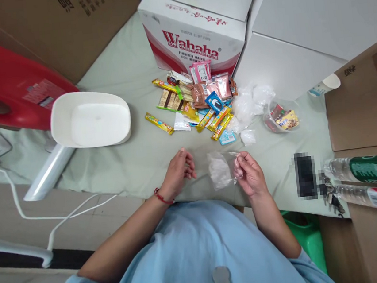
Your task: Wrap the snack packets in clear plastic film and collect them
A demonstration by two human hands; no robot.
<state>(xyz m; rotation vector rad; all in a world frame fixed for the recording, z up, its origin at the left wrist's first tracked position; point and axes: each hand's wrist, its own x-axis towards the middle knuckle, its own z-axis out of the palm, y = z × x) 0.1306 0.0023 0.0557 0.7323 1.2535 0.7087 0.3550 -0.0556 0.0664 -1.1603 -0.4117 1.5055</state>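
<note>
My right hand (250, 173) pinches the edge of a small clear plastic bag (219, 169), which hangs to its left over the front of the cloth-covered table. Whether anything is inside the bag I cannot tell. Just left of the bag is my left hand (180, 171), apart from it, with fingers loosely curled and nothing seen in them. Beyond both hands lies a pile of wrapped snacks (201, 98), with several yellow-wrapped bars (220, 119) at its near side. Crumpled clear plastic bags (246, 104) are heaped beside the pile. A clear round tub (281, 117) farther right holds a few wrapped snacks.
At left are a white basin (95, 119), a red jug (16, 82) and a plastic film roll (49, 172). A Wahaha carton (195, 38) stands behind the snacks. Two water bottles (368, 171), keys (330, 196) and a blurred dark object (305, 176) lie at right.
</note>
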